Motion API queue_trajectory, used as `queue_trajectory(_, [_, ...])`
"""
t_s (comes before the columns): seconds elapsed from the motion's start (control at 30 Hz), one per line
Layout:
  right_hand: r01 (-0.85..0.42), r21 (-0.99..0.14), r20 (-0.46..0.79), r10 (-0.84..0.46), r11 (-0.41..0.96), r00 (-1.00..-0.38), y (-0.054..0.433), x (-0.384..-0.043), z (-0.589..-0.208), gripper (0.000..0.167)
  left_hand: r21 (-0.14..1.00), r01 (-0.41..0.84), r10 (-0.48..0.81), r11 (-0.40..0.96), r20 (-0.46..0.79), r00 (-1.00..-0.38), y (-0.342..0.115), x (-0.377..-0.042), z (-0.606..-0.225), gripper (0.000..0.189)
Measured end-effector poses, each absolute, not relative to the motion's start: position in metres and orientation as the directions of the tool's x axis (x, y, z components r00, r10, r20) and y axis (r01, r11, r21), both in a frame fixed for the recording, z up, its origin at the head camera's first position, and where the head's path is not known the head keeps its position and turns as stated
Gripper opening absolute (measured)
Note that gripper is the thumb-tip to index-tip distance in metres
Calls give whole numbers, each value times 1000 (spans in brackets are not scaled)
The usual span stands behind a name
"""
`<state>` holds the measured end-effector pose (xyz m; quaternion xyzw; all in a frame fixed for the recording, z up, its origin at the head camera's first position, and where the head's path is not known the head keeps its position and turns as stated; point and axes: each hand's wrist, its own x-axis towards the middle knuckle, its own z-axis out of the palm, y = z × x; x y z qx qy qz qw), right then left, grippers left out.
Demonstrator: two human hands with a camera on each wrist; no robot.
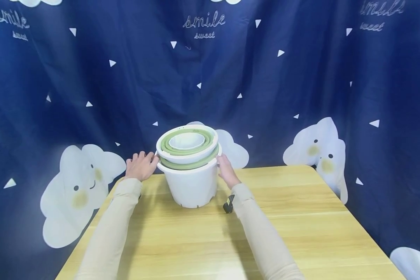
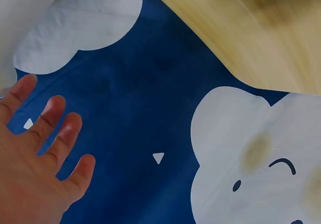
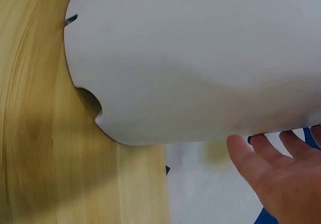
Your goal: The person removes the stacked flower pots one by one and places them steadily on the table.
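A large white plant pot (image 1: 191, 186), with notches along its bottom edge, stands on the wooden table (image 1: 283, 217). Nested inside it are several green and white pots; a green rim (image 1: 189, 165) shows under a tilted white pot (image 1: 187, 158), and a small white pot (image 1: 187, 141) sits innermost. At the left of the big rim is my left hand (image 1: 141, 166), its fingers spread and fairly straight in the left wrist view. My right hand (image 1: 227, 171) touches the opposite side near the rim. In the right wrist view its fingertips (image 3: 235, 144) lie along the pot's wall (image 3: 175, 73).
A dark blue curtain (image 1: 136, 77) with white clouds and small triangles hangs behind and beside the table. Below the right wrist is a small black object (image 1: 228, 205), perhaps part of the wrist camera. The table's far edge runs just behind the pots.
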<state>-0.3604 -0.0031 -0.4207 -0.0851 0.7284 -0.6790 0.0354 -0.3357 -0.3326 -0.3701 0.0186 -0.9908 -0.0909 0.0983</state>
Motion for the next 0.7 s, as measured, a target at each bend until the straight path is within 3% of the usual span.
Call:
queue_trajectory(0.23, [-165,-971,140,-153,171,-978,4,-359,-416,63,171,-17,-50,985,190,-981,-332,-336,-369,65])
queue_trajectory(0.47, [-179,-958,157,-110,224,-981,22,-361,-408,68,151,-6,-39,989,214,-976,-333,-334,-369,62])
queue_trajectory(0.7, [-375,-879,379,-47,293,-924,45,-363,-371,45,143,-9,-40,990,215,-976,-332,-335,-368,64])
